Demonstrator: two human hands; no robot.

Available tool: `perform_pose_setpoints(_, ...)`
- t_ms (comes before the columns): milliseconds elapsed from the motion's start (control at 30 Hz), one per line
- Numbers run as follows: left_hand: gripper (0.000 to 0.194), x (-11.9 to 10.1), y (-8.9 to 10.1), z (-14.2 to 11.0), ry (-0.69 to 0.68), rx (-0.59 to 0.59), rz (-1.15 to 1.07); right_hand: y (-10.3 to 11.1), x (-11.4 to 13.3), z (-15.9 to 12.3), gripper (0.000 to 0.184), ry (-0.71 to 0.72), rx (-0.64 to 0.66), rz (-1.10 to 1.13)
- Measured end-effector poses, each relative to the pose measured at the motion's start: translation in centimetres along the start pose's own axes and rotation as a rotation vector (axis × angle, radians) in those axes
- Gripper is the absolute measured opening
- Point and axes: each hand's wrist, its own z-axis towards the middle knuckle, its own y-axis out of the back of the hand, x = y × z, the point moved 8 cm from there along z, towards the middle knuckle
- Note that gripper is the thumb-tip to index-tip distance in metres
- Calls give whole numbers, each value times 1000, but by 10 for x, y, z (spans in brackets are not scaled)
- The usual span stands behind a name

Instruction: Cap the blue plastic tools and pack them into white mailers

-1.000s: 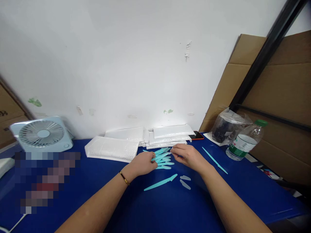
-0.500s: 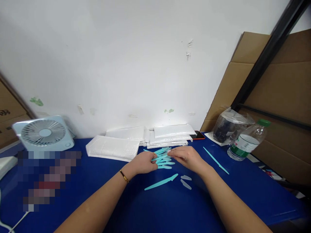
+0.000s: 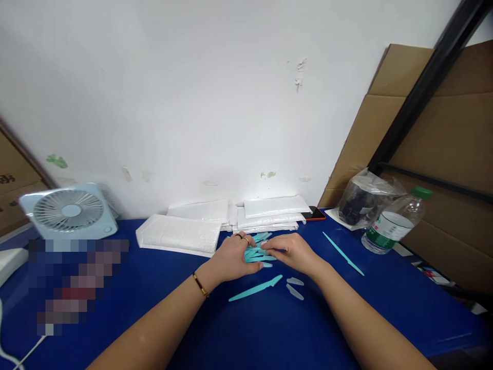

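Several turquoise eyebrow razors (image 3: 254, 255) lie in a loose pile in the middle of the table. My left hand (image 3: 233, 257) rests over the pile's left side, thumb and fingers apart, its fingertips partly hidden among the razors. On the pile's right, my right hand (image 3: 290, 251) pinches a small whitish piece that looks like a clear blade cap (image 3: 264, 244). Nearer to me lies a single turquoise razor (image 3: 254, 289), with two clear blade caps (image 3: 295, 292) beside it. Another razor (image 3: 342, 253) lies apart at the right.
White bubble mailers (image 3: 177, 234) are stacked along the wall, with a phone (image 3: 316, 214) at their right end. A light-blue fan (image 3: 71, 210) stands at left. At right are a bagged dark container (image 3: 354, 205) and a green-capped bottle (image 3: 391, 228). The table (image 3: 300, 339) is blue.
My left hand has let go of the razor it held and spread over the pile. My right hand has shifted slightly left and down, still pinching the small whitish piece.
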Motion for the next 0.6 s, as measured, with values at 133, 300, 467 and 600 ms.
perform_pose_setpoints(133,82,7,-7,1,-50,-55,195,-11,-12,3,31,-33,53,33)
perform_pose_setpoints(300,63,20,-20,5,-68,-31,260,-27,-17,7,84,-37,125,-73)
perform_pose_setpoints(467,35,25,-17,11,-60,-77,296,-32,-28,10,42,-52,102,-177)
perform_pose_setpoints(600,41,26,-13,12,-43,-128,298,-22,-31,10,41,-97,40,-234)
